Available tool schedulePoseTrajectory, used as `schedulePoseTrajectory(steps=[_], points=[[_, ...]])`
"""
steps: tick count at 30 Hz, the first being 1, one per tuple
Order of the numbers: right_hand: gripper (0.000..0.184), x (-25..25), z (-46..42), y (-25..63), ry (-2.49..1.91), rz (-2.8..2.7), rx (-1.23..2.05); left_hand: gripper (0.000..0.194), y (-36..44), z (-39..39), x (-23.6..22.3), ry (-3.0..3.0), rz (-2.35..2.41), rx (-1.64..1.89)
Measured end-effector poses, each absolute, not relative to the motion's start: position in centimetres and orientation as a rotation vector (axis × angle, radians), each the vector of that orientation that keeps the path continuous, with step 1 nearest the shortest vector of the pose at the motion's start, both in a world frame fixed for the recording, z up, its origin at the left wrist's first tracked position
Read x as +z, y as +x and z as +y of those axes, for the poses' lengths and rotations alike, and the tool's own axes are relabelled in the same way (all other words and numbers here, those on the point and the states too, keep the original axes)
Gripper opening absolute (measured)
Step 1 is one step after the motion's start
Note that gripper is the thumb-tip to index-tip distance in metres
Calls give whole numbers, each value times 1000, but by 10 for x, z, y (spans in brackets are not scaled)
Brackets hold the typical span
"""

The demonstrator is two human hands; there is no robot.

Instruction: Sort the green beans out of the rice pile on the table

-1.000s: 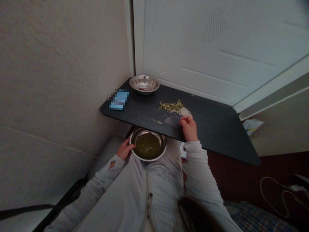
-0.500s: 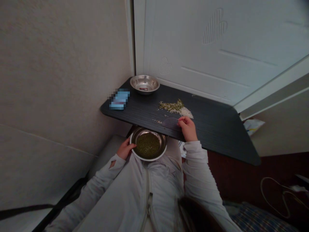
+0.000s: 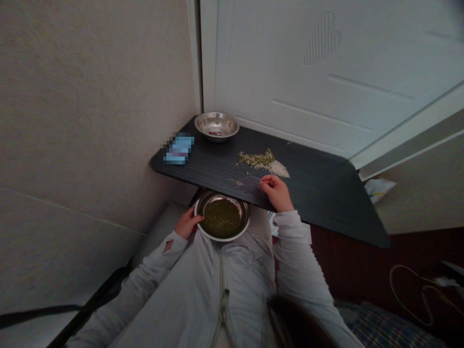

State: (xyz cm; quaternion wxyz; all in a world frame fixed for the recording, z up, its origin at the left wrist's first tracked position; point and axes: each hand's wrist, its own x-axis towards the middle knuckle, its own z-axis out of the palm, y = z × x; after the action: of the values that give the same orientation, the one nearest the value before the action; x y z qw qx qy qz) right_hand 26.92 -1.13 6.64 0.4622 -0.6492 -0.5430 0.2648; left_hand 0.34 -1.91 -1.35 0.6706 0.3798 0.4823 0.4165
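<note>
My left hand (image 3: 187,223) grips the left rim of a metal bowl (image 3: 232,237) on my lap, just under the table's front edge. Small green grains, probably mung beans (image 3: 222,216), cover its bottom. My right hand (image 3: 276,191) pinches a thin, clear, rounded plastic sheet (image 3: 250,184) low over the dark table. A few pale grains (image 3: 237,182) lie at the sheet's left edge. Beyond it is a pile of mixed green and white grains (image 3: 257,159), with white rice-like grains (image 3: 279,168) at its right end.
A second metal bowl (image 3: 216,118) with a small red-marked item inside stands at the back left of the dark table (image 3: 326,193). A blurred blue item (image 3: 179,149) lies near the left end. A white door (image 3: 290,58) rises behind, and a wall (image 3: 90,121) at left.
My right hand has slid the plastic sheet a little to the left, up to the loose pale grains. My left hand and the lap bowl have stayed put.
</note>
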Motion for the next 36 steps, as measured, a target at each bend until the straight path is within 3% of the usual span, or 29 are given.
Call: schedulePoseTrajectory(steps=[5,20,36], points=[[16,67,-10,269,-1600,-1329,640,54,4,-19,-16,843,1064,947],[19,78,-19,264,-1561,-1626,755,39,1,-17,-20,895,1100,918],[22,70,-12,266,-1413,-1349,876,40,3,-19,-13,882,1104,911]])
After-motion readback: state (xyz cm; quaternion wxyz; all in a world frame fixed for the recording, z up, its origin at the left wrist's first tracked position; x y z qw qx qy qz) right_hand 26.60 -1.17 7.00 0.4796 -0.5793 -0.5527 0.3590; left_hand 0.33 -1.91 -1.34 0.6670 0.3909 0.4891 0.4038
